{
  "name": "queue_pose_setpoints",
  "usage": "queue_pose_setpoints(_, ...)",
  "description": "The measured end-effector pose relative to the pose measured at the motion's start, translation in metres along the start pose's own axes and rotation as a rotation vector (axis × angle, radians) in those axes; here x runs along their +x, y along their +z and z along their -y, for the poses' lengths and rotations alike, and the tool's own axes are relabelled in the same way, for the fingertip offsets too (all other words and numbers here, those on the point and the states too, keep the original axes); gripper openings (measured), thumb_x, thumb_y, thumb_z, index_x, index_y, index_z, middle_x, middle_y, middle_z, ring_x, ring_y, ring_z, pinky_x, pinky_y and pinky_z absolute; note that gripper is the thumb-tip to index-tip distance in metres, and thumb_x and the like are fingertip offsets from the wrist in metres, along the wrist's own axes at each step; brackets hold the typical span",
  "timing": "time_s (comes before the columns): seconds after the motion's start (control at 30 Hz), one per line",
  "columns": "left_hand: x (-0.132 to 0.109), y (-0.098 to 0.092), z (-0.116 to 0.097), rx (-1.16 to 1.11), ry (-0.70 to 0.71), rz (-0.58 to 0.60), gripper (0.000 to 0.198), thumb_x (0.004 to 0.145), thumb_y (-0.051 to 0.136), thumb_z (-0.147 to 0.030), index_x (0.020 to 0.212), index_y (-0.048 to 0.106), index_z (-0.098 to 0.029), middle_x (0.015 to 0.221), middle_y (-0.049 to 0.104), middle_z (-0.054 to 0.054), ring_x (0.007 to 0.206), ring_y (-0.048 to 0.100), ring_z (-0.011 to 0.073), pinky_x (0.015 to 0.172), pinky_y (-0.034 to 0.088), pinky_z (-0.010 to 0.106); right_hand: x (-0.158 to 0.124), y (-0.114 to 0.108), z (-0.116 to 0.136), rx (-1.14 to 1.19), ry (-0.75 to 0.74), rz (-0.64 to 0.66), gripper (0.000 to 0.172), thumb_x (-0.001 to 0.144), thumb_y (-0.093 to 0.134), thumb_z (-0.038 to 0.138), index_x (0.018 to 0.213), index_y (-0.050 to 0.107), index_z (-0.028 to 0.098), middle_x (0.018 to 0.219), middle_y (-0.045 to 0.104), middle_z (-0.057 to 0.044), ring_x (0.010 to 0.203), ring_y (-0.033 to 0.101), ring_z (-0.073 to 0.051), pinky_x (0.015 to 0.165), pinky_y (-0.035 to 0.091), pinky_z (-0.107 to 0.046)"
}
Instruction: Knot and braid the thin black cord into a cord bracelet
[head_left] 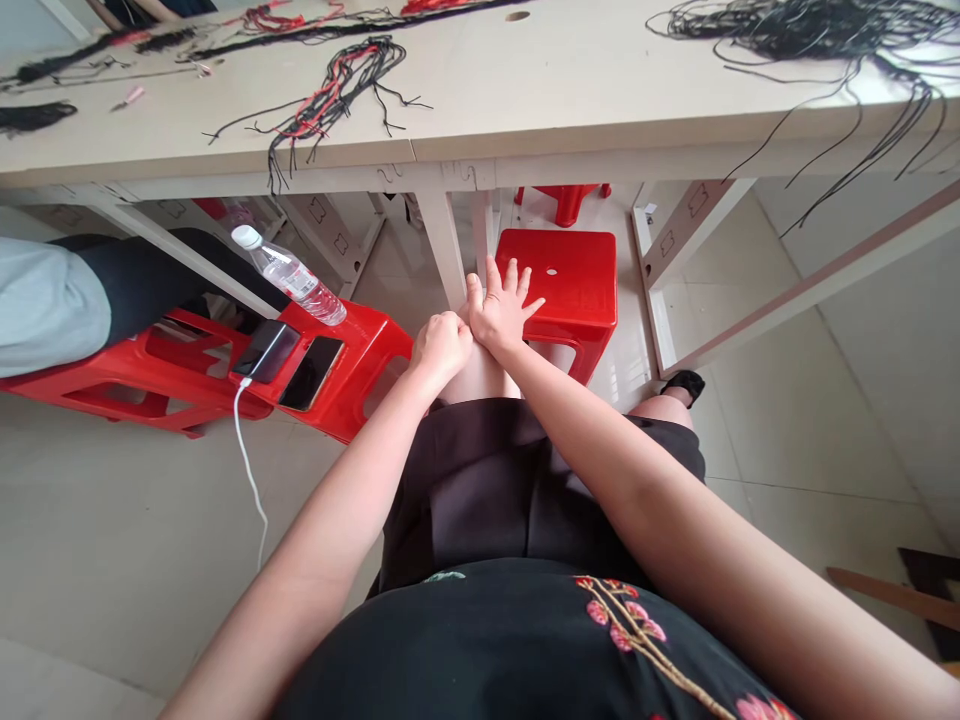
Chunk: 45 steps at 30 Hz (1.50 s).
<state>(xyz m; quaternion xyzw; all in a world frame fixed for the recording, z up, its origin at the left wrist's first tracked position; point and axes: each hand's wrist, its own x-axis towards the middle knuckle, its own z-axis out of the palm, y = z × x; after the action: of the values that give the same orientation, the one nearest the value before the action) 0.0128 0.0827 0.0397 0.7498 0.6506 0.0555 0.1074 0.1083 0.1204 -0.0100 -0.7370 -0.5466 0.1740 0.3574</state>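
Note:
My left hand point(444, 345) is closed, its fingers curled under, and rests at my bent knee point(476, 375). Whatever its fingers might hold is hidden. Right against it, my right hand point(500, 305) is open with the fingers spread wide and nothing in them. The two hands touch near the right thumb and wrist. Just past the right hand stands a red plastic stool point(574, 275).
On the table point(525, 120) above lie a black-and-red cord bundle point(334, 85) and a tangle of black cords point(795, 30). At left, another red stool point(367, 345) carries a water bottle point(292, 275), a phone point(311, 372) and a cabled power bank point(264, 350). A person's sleeve point(52, 300) is beside it.

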Motion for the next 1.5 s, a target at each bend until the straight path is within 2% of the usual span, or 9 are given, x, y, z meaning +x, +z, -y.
queue_pose_setpoints(0.47, 0.004, -0.004, -0.001, -0.034, 0.0, -0.016, 0.028, 0.082, 0.036, -0.022, 0.084, 0.064, -0.019, 0.09, 0.067, 0.008, 0.085, 0.06, 0.0216, 0.072, 0.046, 0.029, 0.016, 0.006, 0.001, 0.028, -0.003, -0.027, 0.066, 0.084, 0.015, 0.063, 0.137, 0.029, 0.027, 0.146, 0.021, -0.01, 0.135, 0.007, -0.033, 0.095, -0.003, -0.07)
queue_pose_setpoints(0.67, 0.006, -0.002, 0.001, -0.073, 0.008, -0.01, 0.028, 0.082, 0.038, -0.023, 0.087, 0.064, -0.019, 0.091, 0.067, 0.008, 0.085, 0.059, 0.0201, 0.074, 0.044, 0.027, 0.018, 0.005, 0.0, 0.037, 0.009, -0.033, 0.067, 0.084, 0.014, 0.063, 0.136, 0.031, 0.025, 0.145, 0.024, -0.011, 0.134, 0.012, -0.033, 0.096, 0.0, -0.07)
queue_pose_setpoints(1.5, 0.009, 0.001, 0.008, -0.188, 0.016, -0.012, 0.024, 0.082, 0.041, -0.027, 0.085, 0.063, -0.019, 0.086, 0.067, 0.005, 0.078, 0.058, 0.0163, 0.068, 0.043, 0.024, 0.018, 0.002, 0.0, 0.022, 0.004, -0.026, 0.068, 0.084, 0.014, 0.064, 0.135, 0.033, 0.023, 0.142, 0.031, -0.011, 0.13, 0.021, -0.032, 0.097, 0.003, -0.068)
